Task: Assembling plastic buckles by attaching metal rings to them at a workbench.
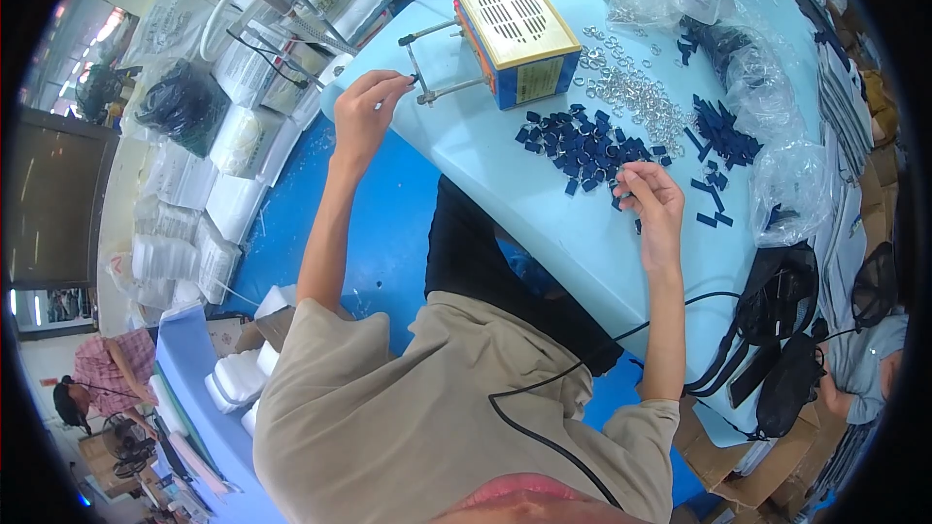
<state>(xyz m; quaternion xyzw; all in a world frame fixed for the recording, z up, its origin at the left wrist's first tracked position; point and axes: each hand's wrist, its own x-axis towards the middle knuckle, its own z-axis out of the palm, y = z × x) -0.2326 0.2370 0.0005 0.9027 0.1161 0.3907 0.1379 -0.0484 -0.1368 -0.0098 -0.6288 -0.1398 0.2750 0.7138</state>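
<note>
Dark tab (416, 79), small and blackish, sits at the fingertips of the left hand (366, 109), whose grip is pinched closed on it, thumb against forefinger. That puts the tab right at the thin crosspiece joining the ends of two metal rods (458, 88), which stick out from the side of a box-shaped machine (515, 21). Whether tab and crosspiece touch is too small to tell.

The right hand (652, 194) is over the near right edge of a loose pile of navy tabs (582, 146). Its grip is nearly closed, thumb and forefinger close together and the other fingers curled; whether something small is caught between the tips I cannot tell. Bits of silver show on several tabs in the pile.

The machine has a slotted, cream-coloured top and blue sides, and stands on the pale blue worktop (464, 141). Just to its right, silver metal rings (636, 97) spread out beside the navy tabs. Further right are a heap of navy strips (726, 136), with a few scattered nearer the person, and a clear plastic bag (791, 184).

A black bag (780, 306) rests at the worktop's right end, with a black cable (694, 301) running near it. Well apart on the left are white wrapped packages (238, 141), and at lower left a person in a checked shirt (118, 369).
</note>
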